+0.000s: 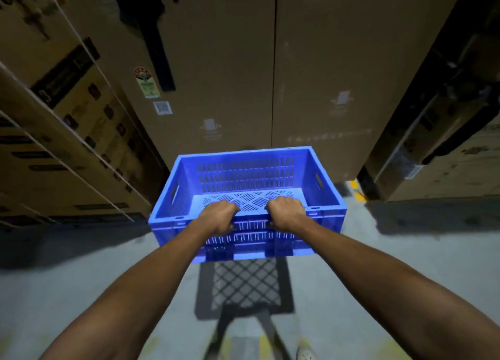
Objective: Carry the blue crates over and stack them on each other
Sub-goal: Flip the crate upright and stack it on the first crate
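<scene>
Both hands, left point(220, 216) and right point(287, 214), fingers clenched over blue crate point(247, 197) near rim; carton point(211, 89) labels blurred, unreadable.

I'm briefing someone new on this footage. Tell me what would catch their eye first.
The bright blue crate stands out at the centre, empty, held off the grey floor with its lattice shadow beneath it. The left hand and right hand each have a closed grip on its near rim. Behind it rise tall brown cardboard boxes, filling the top of the view.
</scene>
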The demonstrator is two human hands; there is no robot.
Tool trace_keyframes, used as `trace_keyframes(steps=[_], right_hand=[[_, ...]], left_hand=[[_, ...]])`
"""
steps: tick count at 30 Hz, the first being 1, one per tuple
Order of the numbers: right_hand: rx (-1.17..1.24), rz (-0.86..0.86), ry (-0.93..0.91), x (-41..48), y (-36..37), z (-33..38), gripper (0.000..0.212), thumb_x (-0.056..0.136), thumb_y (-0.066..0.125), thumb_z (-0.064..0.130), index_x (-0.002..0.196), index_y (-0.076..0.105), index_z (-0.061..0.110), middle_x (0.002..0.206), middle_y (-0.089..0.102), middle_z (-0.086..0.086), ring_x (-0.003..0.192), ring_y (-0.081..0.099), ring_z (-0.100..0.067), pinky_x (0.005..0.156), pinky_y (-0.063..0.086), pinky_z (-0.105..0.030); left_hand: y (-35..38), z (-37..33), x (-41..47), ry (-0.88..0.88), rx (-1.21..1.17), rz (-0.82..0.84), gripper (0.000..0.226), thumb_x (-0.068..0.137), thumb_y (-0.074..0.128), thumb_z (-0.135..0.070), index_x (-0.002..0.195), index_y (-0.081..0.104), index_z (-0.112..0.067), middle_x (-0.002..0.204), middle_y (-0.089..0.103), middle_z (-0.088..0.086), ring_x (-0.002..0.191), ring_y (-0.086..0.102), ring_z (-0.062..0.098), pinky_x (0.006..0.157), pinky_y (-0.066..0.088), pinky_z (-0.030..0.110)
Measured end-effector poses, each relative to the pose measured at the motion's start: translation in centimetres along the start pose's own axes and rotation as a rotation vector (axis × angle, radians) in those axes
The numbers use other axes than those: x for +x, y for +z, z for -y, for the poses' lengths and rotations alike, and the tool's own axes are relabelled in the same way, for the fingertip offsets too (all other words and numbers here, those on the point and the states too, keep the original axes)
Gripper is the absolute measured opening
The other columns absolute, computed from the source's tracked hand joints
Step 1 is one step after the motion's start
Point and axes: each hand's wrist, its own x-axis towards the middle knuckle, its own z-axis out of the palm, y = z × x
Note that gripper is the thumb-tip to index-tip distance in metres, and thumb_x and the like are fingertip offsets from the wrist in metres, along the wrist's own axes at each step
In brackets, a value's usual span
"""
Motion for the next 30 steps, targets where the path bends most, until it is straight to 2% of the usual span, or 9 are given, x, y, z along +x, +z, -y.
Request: trace_keyframes(steps=[3, 7, 10, 14, 16, 19, 22, 26, 30], right_hand=[[0.002, 0.014, 0.004, 4.5, 4.9, 1.0, 0.02, 0.084, 0.064, 0.026, 0.102, 0.066, 0.02, 0.105, 0.068, -0.01, 0.1, 0.065, -0.031, 0.082, 0.05, -0.04], [-0.02, 0.025, 0.03, 10.9, 14.8, 2.2, 0.025, 0.088, 0.054, 0.016, 0.11, 0.065, 0.02, 0.109, 0.068, -0.011, 0.104, 0.064, -0.032, 0.082, 0.05, -0.04], [-0.007, 0.016, 0.022, 15.3, 21.6, 3.0, 0.025, 0.09, 0.048, 0.015, 0.109, 0.064, 0.017, 0.107, 0.069, -0.011, 0.102, 0.065, -0.033, 0.082, 0.049, -0.039], [-0.011, -0.032, -0.029, 21.3, 29.6, 4.7, 0.023, 0.089, 0.046, 0.013, 0.103, 0.064, 0.015, 0.102, 0.072, -0.011, 0.097, 0.068, -0.032, 0.079, 0.051, -0.039], [-0.013, -0.046, -0.038, 23.9, 32.6, 5.5, 0.021, 0.087, 0.047, 0.012, 0.1, 0.064, 0.015, 0.098, 0.072, -0.009, 0.093, 0.069, -0.032, 0.077, 0.052, -0.039], [-0.002, -0.065, -0.062, 27.7, 35.9, 6.5, 0.017, 0.087, 0.053, 0.019, 0.099, 0.064, 0.016, 0.098, 0.072, -0.009, 0.092, 0.07, -0.031, 0.075, 0.051, -0.037], [0.031, -0.079, -0.072, 31.2, 38.2, 6.9, 0.017, 0.084, 0.062, 0.022, 0.1, 0.064, 0.017, 0.099, 0.072, -0.008, 0.094, 0.068, -0.031, 0.077, 0.05, -0.036], [0.018, -0.092, -0.045, 34.8, 41.7, 7.6, 0.019, 0.086, 0.051, 0.013, 0.101, 0.063, 0.016, 0.099, 0.071, -0.008, 0.095, 0.068, -0.032, 0.077, 0.049, -0.036], [0.001, -0.025, 0.005, 36.4, 45.6, 7.6, 0.021, 0.087, 0.051, 0.011, 0.104, 0.064, 0.017, 0.103, 0.07, -0.01, 0.099, 0.066, -0.033, 0.081, 0.049, -0.037]], left_hand=[[5.3, 3.4, 3.5, -0.01, -0.01, 0.018, 0.019, 0.085, 0.061, -0.031, 0.103, 0.059, -0.024, 0.108, 0.066, 0.008, 0.103, 0.061, 0.034, 0.079, 0.049, 0.041], [14.5, 7.5, 8.6, -0.03, 0.073, 0.013, 0.041, 0.085, 0.053, -0.026, 0.126, 0.054, -0.029, 0.118, 0.065, 0.011, 0.111, 0.06, 0.035, 0.087, 0.047, 0.04], [21.7, 10.8, 12.2, -0.057, 0.069, -0.003, 0.036, 0.081, 0.053, -0.022, 0.116, 0.056, -0.028, 0.105, 0.07, 0.009, 0.102, 0.065, 0.035, 0.08, 0.051, 0.041], [29.7, 14.9, 16.2, -0.139, 0.043, -0.013, 0.027, 0.067, 0.062, -0.016, 0.091, 0.059, -0.026, 0.077, 0.071, 0.008, 0.075, 0.07, 0.034, 0.06, 0.053, 0.038], [32.9, 16.6, 17.8, -0.157, 0.069, -0.044, 0.023, 0.075, 0.06, -0.019, 0.096, 0.059, -0.027, 0.086, 0.072, 0.007, 0.085, 0.07, 0.033, 0.067, 0.053, 0.037], [36.3, 19.6, 20.0, -0.173, 0.062, -0.107, 0.023, 0.071, 0.068, -0.019, 0.091, 0.06, -0.026, 0.079, 0.072, 0.006, 0.077, 0.071, 0.031, 0.062, 0.054, 0.036], [38.6, 21.9, 22.4, -0.167, 0.088, -0.11, 0.024, 0.085, 0.05, -0.019, 0.107, 0.055, -0.027, 0.102, 0.071, 0.006, 0.1, 0.067, 0.031, 0.078, 0.05, 0.037], [41.5, 24.5, 25.3, -0.174, 0.122, -0.104, 0.025, 0.087, 0.046, -0.018, 0.11, 0.053, -0.027, 0.108, 0.068, 0.005, 0.105, 0.064, 0.031, 0.083, 0.048, 0.038], [44.5, 25.0, 27.9, -0.168, 0.126, 0.011, 0.029, 0.088, 0.05, -0.017, 0.115, 0.056, -0.026, 0.114, 0.066, 0.006, 0.111, 0.062, 0.029, 0.088, 0.048, 0.038]])
